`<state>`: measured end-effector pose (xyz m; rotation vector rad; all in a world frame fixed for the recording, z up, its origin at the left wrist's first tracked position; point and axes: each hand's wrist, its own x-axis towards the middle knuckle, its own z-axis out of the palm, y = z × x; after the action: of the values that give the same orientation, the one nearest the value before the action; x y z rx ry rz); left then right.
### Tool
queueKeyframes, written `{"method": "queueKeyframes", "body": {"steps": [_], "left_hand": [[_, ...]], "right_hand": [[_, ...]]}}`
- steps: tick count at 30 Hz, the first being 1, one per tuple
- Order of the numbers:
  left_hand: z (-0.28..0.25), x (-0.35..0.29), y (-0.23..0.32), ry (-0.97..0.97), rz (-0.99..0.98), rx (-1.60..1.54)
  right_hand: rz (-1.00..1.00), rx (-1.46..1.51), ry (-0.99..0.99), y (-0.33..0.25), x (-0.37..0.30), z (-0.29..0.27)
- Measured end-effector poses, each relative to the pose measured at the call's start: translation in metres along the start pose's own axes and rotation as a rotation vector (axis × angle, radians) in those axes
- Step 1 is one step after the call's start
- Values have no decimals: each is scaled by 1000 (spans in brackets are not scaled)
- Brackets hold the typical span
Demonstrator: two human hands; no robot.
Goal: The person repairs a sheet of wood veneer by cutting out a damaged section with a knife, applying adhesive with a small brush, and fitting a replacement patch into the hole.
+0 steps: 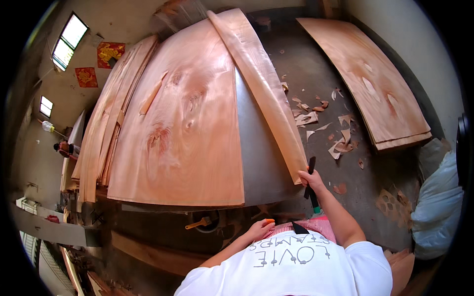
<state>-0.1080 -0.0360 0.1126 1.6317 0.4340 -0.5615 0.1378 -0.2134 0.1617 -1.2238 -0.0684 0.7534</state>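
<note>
My right hand (pixel 313 180) is closed on the near end of a narrow, curling wood veneer strip (pixel 266 93), which lies slanting along the right edge of the worktable. A long black strip-like tool (pixel 312 167) with a green end crosses that same hand; its kind is unclear. By my waist, my left hand (pixel 260 230) is curled around something small and orange (pixel 269 221), mostly hidden by the fingers. A wide stack of veneer sheets (pixel 207 163) covers the table's left and middle, with a loose sliver (pixel 153 93) on top. Bare grey tabletop (pixel 261 163) shows between stack and strip.
Another veneer stack (pixel 380 93) lies at the right by the wall. Torn veneer scraps (pixel 340 143) litter the floor between. Long veneer strips (pixel 106 128) are piled left of the table. A yellow-handled brush (pixel 200 223) rests on a bucket below. A pale plastic bag (pixel 437 207) stands right.
</note>
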Motion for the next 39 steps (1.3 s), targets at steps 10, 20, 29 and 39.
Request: {"method": "queueKeyframes", "body": {"steps": [10, 20, 29, 39], "left_hand": [[114, 159, 151, -8, 22, 275], [228, 310, 188, -47, -36, 465], [324, 527, 155, 493, -192, 150], [502, 688, 294, 440, -719, -461]], "right_hand": [[66, 585, -124, -92, -54, -250], [-30, 417, 122, -178, -115, -490], [-41, 397, 204, -257, -68, -660], [-5, 217, 419, -397, -56, -868]]}}
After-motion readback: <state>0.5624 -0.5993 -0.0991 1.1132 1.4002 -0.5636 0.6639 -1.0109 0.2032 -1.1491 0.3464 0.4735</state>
